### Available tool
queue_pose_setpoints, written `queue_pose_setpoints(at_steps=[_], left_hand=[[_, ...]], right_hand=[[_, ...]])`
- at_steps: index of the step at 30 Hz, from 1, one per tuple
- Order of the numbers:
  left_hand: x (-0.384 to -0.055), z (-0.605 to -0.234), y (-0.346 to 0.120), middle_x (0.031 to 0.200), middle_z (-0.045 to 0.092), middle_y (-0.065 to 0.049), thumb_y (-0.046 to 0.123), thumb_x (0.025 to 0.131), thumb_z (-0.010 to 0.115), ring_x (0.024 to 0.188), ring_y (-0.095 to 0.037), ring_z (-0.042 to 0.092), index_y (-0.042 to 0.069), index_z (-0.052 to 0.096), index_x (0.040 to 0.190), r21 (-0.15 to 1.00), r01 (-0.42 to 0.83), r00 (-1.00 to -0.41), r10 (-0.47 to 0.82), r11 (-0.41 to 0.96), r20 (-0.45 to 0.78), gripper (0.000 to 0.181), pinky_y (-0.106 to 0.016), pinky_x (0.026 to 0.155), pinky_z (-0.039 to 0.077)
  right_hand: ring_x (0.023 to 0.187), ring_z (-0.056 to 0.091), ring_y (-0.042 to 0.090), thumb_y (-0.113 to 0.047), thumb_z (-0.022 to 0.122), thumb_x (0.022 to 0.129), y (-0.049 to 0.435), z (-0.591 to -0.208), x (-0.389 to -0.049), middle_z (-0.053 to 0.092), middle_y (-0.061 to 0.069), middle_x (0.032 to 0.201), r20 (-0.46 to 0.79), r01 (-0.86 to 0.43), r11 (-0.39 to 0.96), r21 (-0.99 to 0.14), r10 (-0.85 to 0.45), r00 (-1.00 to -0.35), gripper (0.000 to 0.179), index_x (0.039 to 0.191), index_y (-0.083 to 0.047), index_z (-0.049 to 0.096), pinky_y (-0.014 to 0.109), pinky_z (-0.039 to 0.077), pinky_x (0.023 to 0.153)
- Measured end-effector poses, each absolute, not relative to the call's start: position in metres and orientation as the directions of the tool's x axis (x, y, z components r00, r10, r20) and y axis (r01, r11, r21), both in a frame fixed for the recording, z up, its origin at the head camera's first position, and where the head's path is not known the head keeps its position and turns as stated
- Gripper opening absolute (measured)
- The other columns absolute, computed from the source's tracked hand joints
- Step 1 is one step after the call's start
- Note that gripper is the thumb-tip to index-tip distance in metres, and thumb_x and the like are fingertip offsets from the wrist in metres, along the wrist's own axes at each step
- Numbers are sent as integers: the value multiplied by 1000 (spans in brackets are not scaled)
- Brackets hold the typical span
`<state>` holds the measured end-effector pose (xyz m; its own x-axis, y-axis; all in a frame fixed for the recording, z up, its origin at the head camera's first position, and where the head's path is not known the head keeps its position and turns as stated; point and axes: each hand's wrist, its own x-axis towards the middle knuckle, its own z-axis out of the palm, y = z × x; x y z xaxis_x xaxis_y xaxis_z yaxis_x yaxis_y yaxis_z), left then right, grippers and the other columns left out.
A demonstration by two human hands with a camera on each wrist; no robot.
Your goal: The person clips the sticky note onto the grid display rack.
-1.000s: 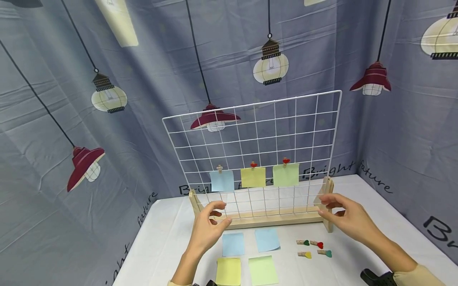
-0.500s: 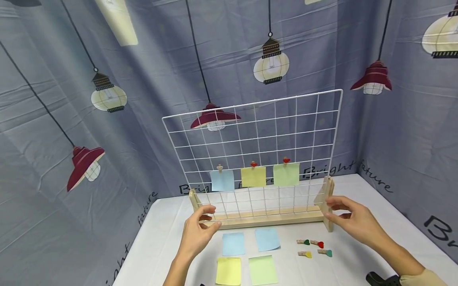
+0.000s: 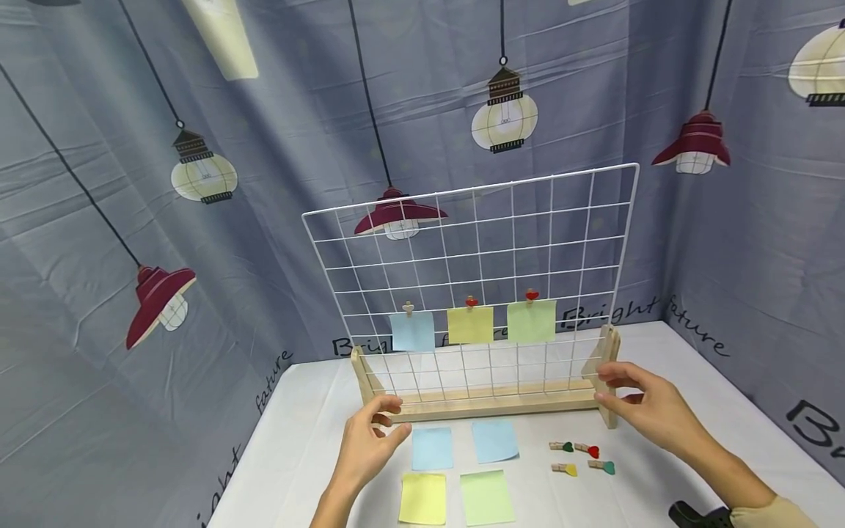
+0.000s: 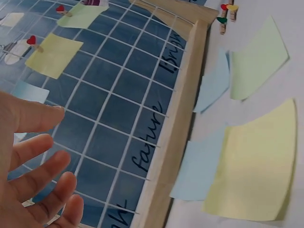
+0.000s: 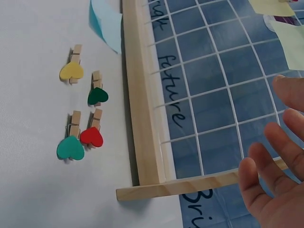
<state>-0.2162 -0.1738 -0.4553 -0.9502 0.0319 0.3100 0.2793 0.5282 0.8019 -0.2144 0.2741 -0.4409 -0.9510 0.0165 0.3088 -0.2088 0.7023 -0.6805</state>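
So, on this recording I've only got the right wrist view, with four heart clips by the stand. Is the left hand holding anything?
Observer: No, the left hand is empty.
Operator: On the grid I make out a yellow note and a green note. Any others?
Observer: Yes, a pale clip holds a hanging blue note left of the yellow one.
Operator: And on the table, besides the loose blue note I see?
Observer: Three more: a second loose blue note, a loose yellow note and a loose green note.
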Motion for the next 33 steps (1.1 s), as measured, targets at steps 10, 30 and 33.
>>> queue_pose_setpoints(at_steps=[10,30,33], left_hand=[[-213,-487,-181,100,71,3,21,81,85,86,-21,65,24,72,110,806,212,-973,43,552,226,32,-23,70,50],[-208,-538,-191,95,71,0,19,79,83,71,-6,53,12,71,109,779,153,-988,93,608,122,33,-21,66,43],[-208,-541,-190,92,70,2,18,79,84,69,-5,52,13,71,107,780,150,-989,90,608,120,31,-21,64,43]], right_hand=[[106,65,28,-34,79,92,275,-442,-215,71,13,120,299,-193,711,-677,25,-954,47,130,-9,65,24,56,78],[98,63,6,-30,80,91,275,-445,-215,71,13,122,325,-218,696,-684,23,-946,44,127,-9,66,20,53,75],[98,62,2,-30,79,92,276,-444,-215,72,13,120,338,-230,692,-684,21,-941,42,127,-9,67,20,53,75]])
